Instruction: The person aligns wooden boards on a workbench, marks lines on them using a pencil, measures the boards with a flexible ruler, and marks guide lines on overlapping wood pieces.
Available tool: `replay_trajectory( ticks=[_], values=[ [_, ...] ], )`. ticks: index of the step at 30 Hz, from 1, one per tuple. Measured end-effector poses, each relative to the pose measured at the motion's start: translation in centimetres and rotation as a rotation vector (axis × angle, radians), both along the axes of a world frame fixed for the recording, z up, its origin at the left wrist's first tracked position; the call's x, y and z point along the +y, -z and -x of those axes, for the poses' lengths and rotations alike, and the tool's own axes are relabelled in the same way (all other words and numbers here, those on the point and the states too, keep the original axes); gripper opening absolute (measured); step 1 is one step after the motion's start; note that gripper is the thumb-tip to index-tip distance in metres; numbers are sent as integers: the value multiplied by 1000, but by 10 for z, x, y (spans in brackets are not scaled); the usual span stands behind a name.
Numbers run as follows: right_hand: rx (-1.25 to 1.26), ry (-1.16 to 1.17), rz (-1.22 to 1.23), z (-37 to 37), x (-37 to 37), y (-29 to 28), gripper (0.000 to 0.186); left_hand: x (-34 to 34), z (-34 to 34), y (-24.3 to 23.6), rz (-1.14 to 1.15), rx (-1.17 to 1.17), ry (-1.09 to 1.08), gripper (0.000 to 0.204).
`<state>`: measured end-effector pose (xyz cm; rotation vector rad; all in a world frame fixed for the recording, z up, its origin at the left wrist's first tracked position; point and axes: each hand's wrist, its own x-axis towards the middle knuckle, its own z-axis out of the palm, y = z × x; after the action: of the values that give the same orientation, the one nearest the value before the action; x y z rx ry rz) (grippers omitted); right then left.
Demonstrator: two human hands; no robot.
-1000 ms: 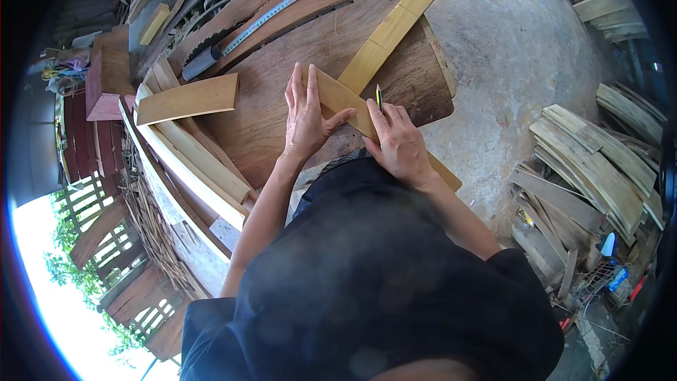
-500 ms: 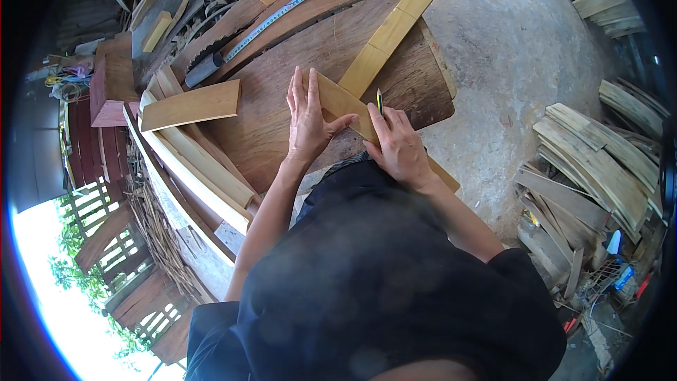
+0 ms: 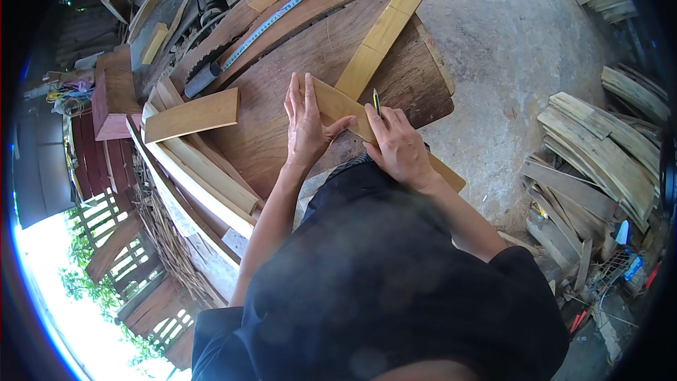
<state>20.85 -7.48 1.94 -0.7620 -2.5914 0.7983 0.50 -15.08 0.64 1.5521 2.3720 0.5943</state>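
Note:
My left hand [image 3: 306, 128] lies with fingers stretched out and thumb spread on a yellowish board [image 3: 338, 104] that slants across the middle of the picture. My right hand [image 3: 398, 144] holds a yellow-and-black pencil [image 3: 377, 102], point upward, with its fingers bent against the same board. A longer yellow plank [image 3: 388, 32] with cross lines lies beyond, angled up and right, on a broad brown wooden panel [image 3: 254, 137]. A short light board [image 3: 189, 114] rests to the left of my left hand.
An extended tape measure [image 3: 289, 7] crosses boards at the back. Long curved planks [image 3: 204, 169] line the left side. Stacks of weathered offcuts [image 3: 592, 148] lie at the right on a concrete floor [image 3: 493, 63], beside assorted clutter. A pink-sided wooden piece [image 3: 113, 123] stands at far left.
The whole view has shifted and turned slightly. Both hands stay in about the same position on the board, with the pencil still in my right hand.

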Motion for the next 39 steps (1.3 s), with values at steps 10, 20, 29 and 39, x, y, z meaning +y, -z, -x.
replay_trajectory(
  ticks=[10,20,29,39],
  values=[
    [-46,-7,96,-3,4,-1,82,3,-2,-10,68,35,8,122],
    [494,155,766,9,49,-10,30,4,-3,-9,66,35,-15,124],
    [396,106,1022,41,68,-12,46,2,-2,-7,48,40,-20,125],
    [329,113,574,64,57,8,19,3,-3,-7,39,30,-21,125]
  ],
)
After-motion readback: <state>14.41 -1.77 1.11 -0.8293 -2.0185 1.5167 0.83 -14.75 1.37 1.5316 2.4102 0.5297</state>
